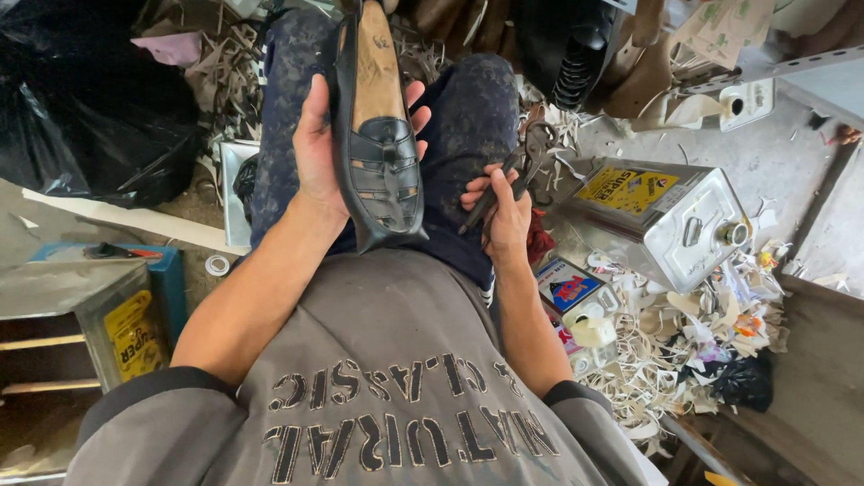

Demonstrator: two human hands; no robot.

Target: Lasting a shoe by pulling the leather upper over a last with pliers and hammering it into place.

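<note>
Looking down from the head camera, the view shows a seated person's lap, both forearms and a littered workshop floor.

Left hand (317,148): raised over the left thigh, palm up. The fingers are wrapped part-way round a black woven-strap shoe (378,135), thumb on the near edge and fingertips (416,103) showing past the far edge. The shoe is held sole-side up; its tan insole board faces the camera and the strapped toe points toward the person's grey sweatshirt (387,360).

Right hand (504,211): resting on the right thigh, just beside the shoe but apart from it. The fingers are curled shut round the dark handles of a pair of lasting pincers (520,166), whose metal head points away from the body.

Surroundings:
- A square metal can (661,216) with a yellow label lies on its side on the floor to the right, near the right hand.
- Pale offcut trimmings (666,346) are heaped beyond it, with a small blue-and-red box (567,288) at their near edge.
- A second tin with a yellow label (126,328) stands to the left.
- A black plastic bag (81,99) fills the upper left corner.
</note>
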